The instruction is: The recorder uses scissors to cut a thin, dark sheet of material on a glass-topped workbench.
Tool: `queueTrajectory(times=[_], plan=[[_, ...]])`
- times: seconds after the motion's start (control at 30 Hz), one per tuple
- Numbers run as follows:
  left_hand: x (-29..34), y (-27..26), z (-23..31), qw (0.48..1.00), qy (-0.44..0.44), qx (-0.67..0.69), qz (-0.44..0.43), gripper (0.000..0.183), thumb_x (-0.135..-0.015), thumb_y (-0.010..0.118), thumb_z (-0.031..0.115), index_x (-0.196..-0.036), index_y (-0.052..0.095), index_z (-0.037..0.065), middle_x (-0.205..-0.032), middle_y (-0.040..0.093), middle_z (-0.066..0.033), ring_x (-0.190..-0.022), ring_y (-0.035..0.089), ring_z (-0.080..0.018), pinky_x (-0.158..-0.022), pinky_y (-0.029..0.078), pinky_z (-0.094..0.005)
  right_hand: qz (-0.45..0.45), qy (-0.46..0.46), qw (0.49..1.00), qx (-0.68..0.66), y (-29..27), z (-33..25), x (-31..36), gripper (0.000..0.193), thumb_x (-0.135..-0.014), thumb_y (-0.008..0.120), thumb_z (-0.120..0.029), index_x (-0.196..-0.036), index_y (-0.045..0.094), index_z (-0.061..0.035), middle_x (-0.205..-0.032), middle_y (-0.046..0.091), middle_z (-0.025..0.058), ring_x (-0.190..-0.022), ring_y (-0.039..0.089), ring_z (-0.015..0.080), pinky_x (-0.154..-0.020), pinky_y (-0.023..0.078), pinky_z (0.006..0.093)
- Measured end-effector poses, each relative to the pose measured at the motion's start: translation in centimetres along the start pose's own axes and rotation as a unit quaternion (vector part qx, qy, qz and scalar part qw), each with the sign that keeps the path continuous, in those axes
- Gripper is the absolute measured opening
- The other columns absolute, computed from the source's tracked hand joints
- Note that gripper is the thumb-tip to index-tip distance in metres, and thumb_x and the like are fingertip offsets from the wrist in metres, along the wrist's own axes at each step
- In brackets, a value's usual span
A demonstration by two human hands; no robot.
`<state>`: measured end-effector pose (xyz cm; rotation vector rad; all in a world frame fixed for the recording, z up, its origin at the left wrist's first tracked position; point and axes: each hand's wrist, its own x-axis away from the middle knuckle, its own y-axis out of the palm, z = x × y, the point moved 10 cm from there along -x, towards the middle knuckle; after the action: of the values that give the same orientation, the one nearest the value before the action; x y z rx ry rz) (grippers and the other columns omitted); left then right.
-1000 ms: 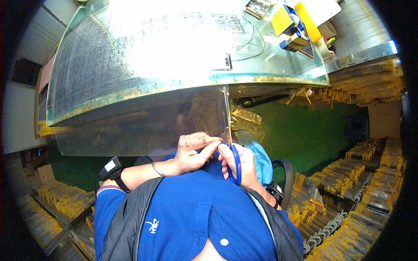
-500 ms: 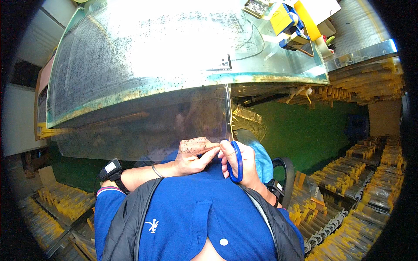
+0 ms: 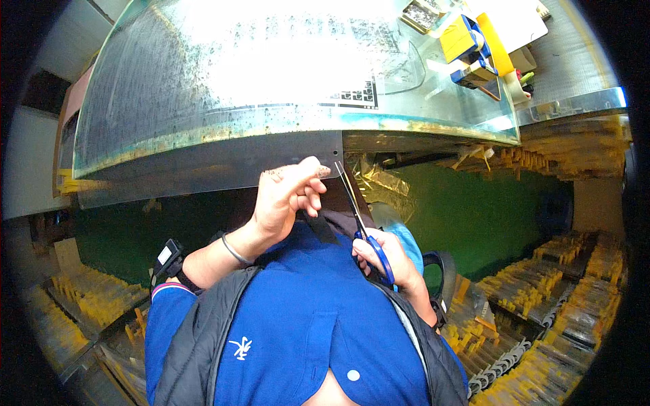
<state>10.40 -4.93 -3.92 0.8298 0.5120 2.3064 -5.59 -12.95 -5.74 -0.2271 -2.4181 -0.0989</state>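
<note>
A large see-through film with dark print lies over the lit glass table and hangs past its front edge. My left hand is raised at the film's lower right edge, thumb and fingers closed on it; dark specks of the film show over the fingertips. Just below these fingers is a dark strip whose kind I cannot make out. In my right hand is a pair of scissors with blue handles. Its blades point forward, slightly apart, and their tips are close to the film's corner.
The glass table glares brightly in the middle. At its far right stand a yellow and blue box and a small clear tray. Racks of yellow-tabbed sheets flank me. A crumpled gold-coloured wrapping lies below the table.
My left hand has moved up and away from my right hand. The scissors have swung so their blades show, pointing forward. The film's overhang has become shorter.
</note>
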Motion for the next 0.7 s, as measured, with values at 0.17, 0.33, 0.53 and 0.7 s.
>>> queueTrajectory(times=[0.17,0.33,0.53,0.7], plan=[[0.0,-0.1,0.5,1.0,-0.018,-0.006,0.018,0.021,-0.08,0.062,0.022,-0.08,0.063,0.002,-0.061,0.057,-0.0029,-0.045,0.05,-0.0086,-0.038,0.037,-0.02,-0.042,-0.025,0.999,-0.015,0.2,-2.3,-0.2,0.026,-0.083,0.059,-0.031,-0.077,0.056,-0.0053,-0.062,0.051,-0.002,-0.053,0.048,0.0049,-0.047,0.041,0.0199],[0.4,0.4,0.8,1.0,-0.026,0.0,0.009,0.018,-0.08,0.063,0.021,-0.078,0.063,0.003,-0.057,0.055,-0.0011,-0.041,0.048,-0.007,-0.035,0.033,-0.0188,-0.1,-0.048,0.993,-0.033,0.3,-2.8,-0.6,0.024,-0.084,0.058,-0.026,-0.077,0.056,-0.0035,-0.062,0.052,-0.0002,-0.053,0.049,0.0066,-0.047,0.041,0.0206],[0.6,0.7,0.8,0.999,-0.041,-0.014,0.01,0.014,-0.079,0.065,0.017,-0.078,0.063,0.003,-0.056,0.055,-0.0001,-0.041,0.047,-0.0055,-0.035,0.033,-0.0173,-0.176,-0.037,0.977,-0.115,1.1,-3.0,-0.8,0.027,-0.084,0.054,-0.024,-0.073,0.056,0.0003,-0.058,0.052,0.004,-0.048,0.051,0.0103,-0.041,0.041,0.0231],[0.4,0.6,0.6,0.998,-0.033,-0.049,0.005,0.012,-0.078,0.065,0.015,-0.082,0.064,0.003,-0.057,0.056,-0.0001,-0.042,0.047,-0.0042,-0.036,0.033,-0.0163,-0.079,-0.012,0.996,-0.048,0.9,-3.7,-0.1,0.03,-0.084,0.056,-0.028,-0.071,0.055,-0.0008,-0.054,0.051,0.003,-0.044,0.049,0.0084,-0.038,0.039,0.0222]])
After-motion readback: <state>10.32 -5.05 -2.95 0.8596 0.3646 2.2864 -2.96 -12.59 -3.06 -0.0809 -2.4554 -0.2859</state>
